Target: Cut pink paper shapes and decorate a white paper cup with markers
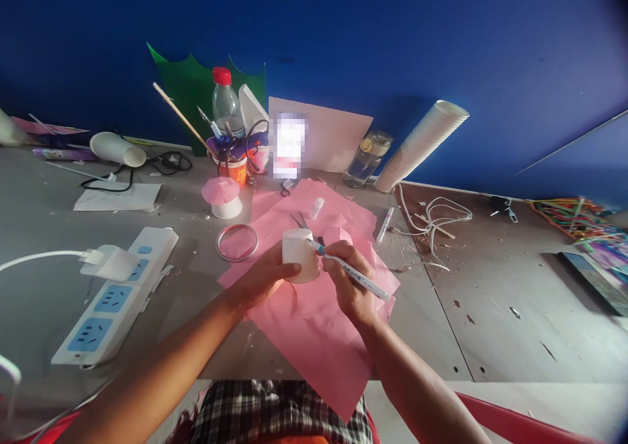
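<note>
- Your left hand (262, 277) grips a small white paper cup (300, 256), upside down above pink paper sheets (314, 326).
- Your right hand (349, 280), at the cup's 3 o'clock, pinches a white marker pen (356, 273), tip touching the cup.

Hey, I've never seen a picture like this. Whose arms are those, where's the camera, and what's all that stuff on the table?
No machine here: the camera sits on a person's head and looks forward and down, so both bare arms are that person's own. The left hand grips a white paper cup. The right hand holds a pen, its tip at the cup's side. Under them pink paper lies on the grey table. A power strip lies to the left, and a stack of cups and a bottle stand at the back.
</note>
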The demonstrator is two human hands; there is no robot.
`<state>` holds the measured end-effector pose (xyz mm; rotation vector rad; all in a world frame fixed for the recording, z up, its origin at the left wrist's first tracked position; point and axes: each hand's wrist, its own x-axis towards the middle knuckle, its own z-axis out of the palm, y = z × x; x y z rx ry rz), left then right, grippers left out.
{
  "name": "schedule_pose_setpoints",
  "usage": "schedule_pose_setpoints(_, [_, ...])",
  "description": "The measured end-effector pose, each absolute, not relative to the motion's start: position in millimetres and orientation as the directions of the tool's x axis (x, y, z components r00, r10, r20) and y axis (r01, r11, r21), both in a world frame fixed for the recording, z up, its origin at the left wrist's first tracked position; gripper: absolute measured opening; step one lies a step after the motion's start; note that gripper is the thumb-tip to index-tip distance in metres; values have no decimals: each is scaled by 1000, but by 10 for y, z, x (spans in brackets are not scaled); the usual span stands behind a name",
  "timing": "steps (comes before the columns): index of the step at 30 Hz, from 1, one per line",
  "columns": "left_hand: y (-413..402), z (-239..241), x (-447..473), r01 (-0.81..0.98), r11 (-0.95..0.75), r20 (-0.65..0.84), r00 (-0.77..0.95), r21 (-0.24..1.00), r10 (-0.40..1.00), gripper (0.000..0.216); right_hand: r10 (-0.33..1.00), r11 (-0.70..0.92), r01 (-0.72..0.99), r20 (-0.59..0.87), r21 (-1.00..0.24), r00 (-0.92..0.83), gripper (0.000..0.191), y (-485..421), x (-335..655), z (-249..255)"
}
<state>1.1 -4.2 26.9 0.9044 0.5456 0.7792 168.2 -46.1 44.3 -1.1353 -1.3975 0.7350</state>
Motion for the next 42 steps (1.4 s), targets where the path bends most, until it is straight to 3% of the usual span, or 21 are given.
schedule_pose_setpoints(7, [-28, 248, 12, -372, 373, -66, 627, 850, 776, 46, 941, 261, 202, 296, -944, 167, 10, -428, 1686, 446])
schedule_pose_setpoints(26, [-21, 215, -7, -379, 361, -43, 636, 852, 771, 43, 949, 262, 86, 273, -961, 159, 10, -407, 1713, 361])
schedule_pose_setpoints(42, [-34, 261, -1, -400, 374, -56, 616, 837, 785, 34, 904, 423, 177, 426, -889, -21, 12, -479, 1700, 423])
